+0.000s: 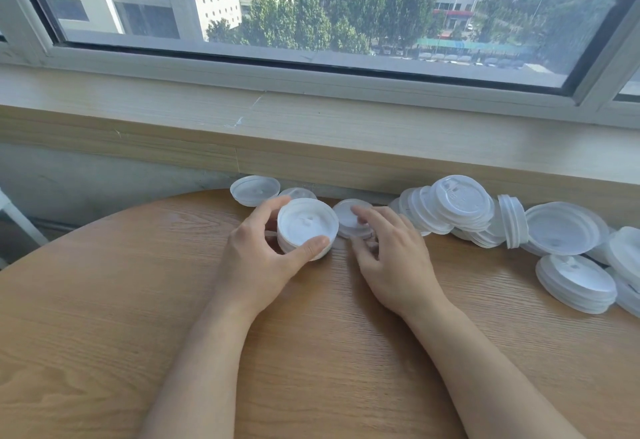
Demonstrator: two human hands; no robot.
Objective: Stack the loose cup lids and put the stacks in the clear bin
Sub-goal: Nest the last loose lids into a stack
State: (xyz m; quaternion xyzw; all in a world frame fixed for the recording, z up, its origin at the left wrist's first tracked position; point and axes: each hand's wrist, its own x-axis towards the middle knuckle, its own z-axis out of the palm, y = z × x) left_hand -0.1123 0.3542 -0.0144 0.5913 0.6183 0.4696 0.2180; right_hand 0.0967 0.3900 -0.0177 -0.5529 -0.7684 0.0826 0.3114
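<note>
My left hand (263,255) grips a short stack of white cup lids (306,225) near the middle of the round wooden table (138,300), thumb on its near side and fingers round its far side. My right hand (391,255) reaches over a single lid (348,219) just right of the stack, fingers loosely spread and touching its top. Two more loose lids (254,190) lie at the table's far edge. A toppled pile of lids (457,206) and further stacks (576,283) lie at the right. No clear bin is in view.
A pale wooden window sill (311,127) runs behind the table, with a large window (311,6) above it. The table's curved far edge drops off at the left. A white frame piece (17,217) stands at the far left.
</note>
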